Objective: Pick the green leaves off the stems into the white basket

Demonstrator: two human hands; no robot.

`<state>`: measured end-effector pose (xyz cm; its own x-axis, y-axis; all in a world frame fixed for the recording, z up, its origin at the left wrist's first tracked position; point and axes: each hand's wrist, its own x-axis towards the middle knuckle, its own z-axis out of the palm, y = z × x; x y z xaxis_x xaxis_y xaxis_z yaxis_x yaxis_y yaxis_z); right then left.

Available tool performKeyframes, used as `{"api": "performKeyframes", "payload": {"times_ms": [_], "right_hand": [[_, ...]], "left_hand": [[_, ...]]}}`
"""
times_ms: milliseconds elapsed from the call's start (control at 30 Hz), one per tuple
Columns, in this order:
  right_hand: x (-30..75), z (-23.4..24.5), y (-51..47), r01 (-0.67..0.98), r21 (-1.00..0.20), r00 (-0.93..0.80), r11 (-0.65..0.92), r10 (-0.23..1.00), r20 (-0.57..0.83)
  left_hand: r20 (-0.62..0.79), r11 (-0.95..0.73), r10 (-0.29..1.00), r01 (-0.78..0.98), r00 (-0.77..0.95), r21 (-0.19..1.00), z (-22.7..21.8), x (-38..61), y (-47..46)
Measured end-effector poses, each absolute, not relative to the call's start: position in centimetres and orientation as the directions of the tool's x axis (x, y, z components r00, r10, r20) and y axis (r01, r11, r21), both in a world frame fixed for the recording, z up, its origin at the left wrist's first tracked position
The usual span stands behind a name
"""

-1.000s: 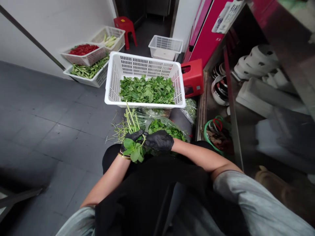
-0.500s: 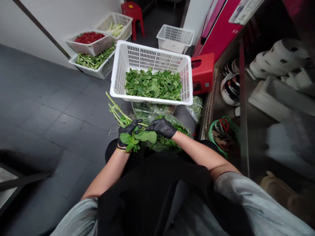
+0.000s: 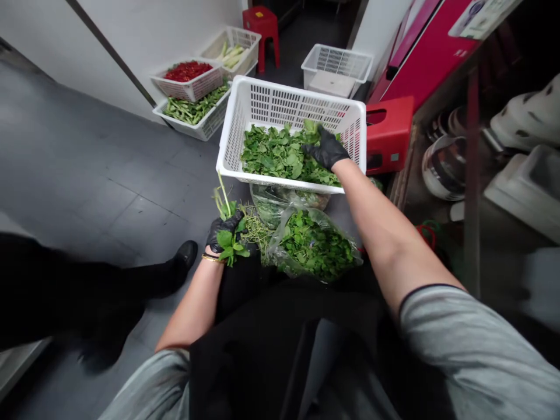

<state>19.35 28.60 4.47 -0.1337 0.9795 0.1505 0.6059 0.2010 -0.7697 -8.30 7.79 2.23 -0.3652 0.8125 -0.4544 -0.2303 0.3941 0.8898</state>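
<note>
My left hand [image 3: 224, 230], in a black glove, is closed around a small bunch of leafy green stems [image 3: 226, 195]; pale stems point up and leaves hang below the fingers. Inside the white plastic basket [image 3: 293, 182], my right hand [image 3: 327, 149], also gloved, is over a layer of picked green leaves [image 3: 273, 154]. Its thumb and fingers are apart, with a lighter leaf cluster [image 3: 311, 129] right beside the fingertips. Below the basket, in front of me, lies an open clear plastic bag of greens [image 3: 312, 245]. Loose thin stems [image 3: 258, 230] lie between it and my left hand.
A red stool [image 3: 391, 137] lies against the basket's right side. Baskets of red chillies [image 3: 188, 72], green stalks [image 3: 196, 107] and pale vegetables [image 3: 234, 57] stand at the back left. Another person's shoe [image 3: 186, 256] is on the floor at left. Shelving runs along the right.
My right hand has left the stems by my left hand and reached forward into the basket. The view has turned slightly left. Another person's dark-clothed legs have appeared at left.
</note>
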Motion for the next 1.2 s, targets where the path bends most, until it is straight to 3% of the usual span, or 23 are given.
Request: {"api": "performKeyframes", "payload": {"times_ms": [67,133,200,267,333,433,633,767,900,1033,1200], "right_hand": [[19.3,4.6,28.6,0.782,-0.605,-0.142,0.15,0.988,0.062],[17.9,4.4,26.1,0.786,-0.593,-0.136,0.177,0.984,0.112],[15.7,4.2,21.8,0.627,-0.748,-0.202,0.215,0.973,0.111],[13.3,3.7,17.3,0.394,-0.914,-0.349,0.098,0.936,-0.05],[11.7,3.1,14.0,0.211,-0.976,-0.438,-0.058,0.887,-0.148],[11.8,2.4,11.9,0.059,-0.978,-0.375,-0.2,0.903,-0.207],[16.0,3.4,10.7,-0.07,-0.979,-0.283,-0.193,0.945,-0.166],[16.9,4.0,10.3,-0.11,-0.977,-0.217,-0.18,0.964,-0.153],[16.7,3.9,10.7,-0.125,-0.976,-0.268,-0.179,0.953,-0.14],[15.1,3.4,10.5,-0.165,-0.974,-0.177,-0.154,0.976,-0.124],[13.2,1.9,9.3,-0.165,-0.976,-0.378,-0.139,0.923,-0.068]], "left_hand": [[-0.442,0.4,0.805,-0.187,-0.396,0.897,2.1,-9.2,7.8],[-0.421,0.389,0.84,-0.159,-0.343,0.907,2.3,-9.3,7.3],[-0.425,0.398,0.874,-0.158,-0.233,0.904,2.5,-8.2,6.7],[-0.427,0.405,0.898,-0.184,-0.107,0.896,2.6,-6.4,6.0],[-0.407,0.402,0.913,-0.228,0.027,0.887,2.6,-4.6,5.4],[-0.39,0.424,0.906,-0.334,0.167,0.842,2.5,-2.9,5.0],[-0.402,0.35,0.915,-0.436,-0.032,0.829,2.5,-2.5,5.3],[-0.376,0.313,0.926,-0.468,-0.045,0.826,2.5,-2.4,5.0],[-0.428,0.399,0.903,-0.444,0.039,0.802,2.9,-2.2,4.1],[-0.435,0.421,0.898,-0.408,0.063,0.81,3.5,-1.7,3.5],[-0.305,0.306,0.949,-0.478,0.081,0.823,2.3,-1.6,4.1]]}}
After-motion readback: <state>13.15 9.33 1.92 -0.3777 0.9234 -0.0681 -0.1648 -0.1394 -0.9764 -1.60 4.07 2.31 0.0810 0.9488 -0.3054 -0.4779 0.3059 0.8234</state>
